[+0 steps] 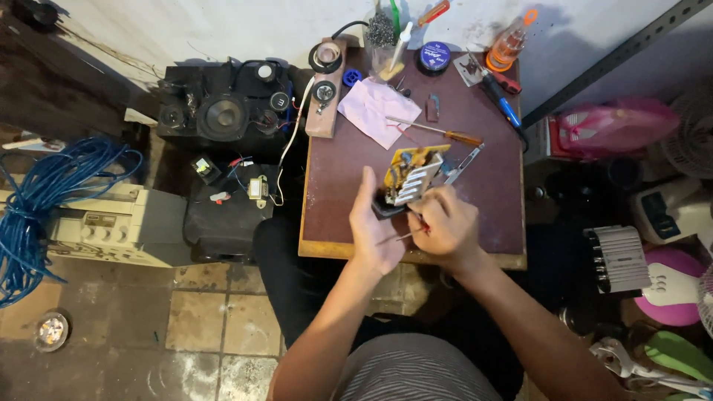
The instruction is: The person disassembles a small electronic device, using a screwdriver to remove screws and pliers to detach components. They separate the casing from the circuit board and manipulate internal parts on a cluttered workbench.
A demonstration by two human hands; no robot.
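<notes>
Clear cup [380,41]: held small dark bits, on tabletop [334,193].
Left hand [375,226]: grip closed on circuit board [413,175].
Right hand [445,226]: grip pinched thin tool [401,237], tip hidden.

Tiled floor [200,327], whitewashed wall [223,26]

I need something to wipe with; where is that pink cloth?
In the head view, the pink cloth lies at the far left of the small brown table, beside the wooden block.

yellow circuit board [413,165], pink cloth [376,110], blue cable [44,193]
</notes>
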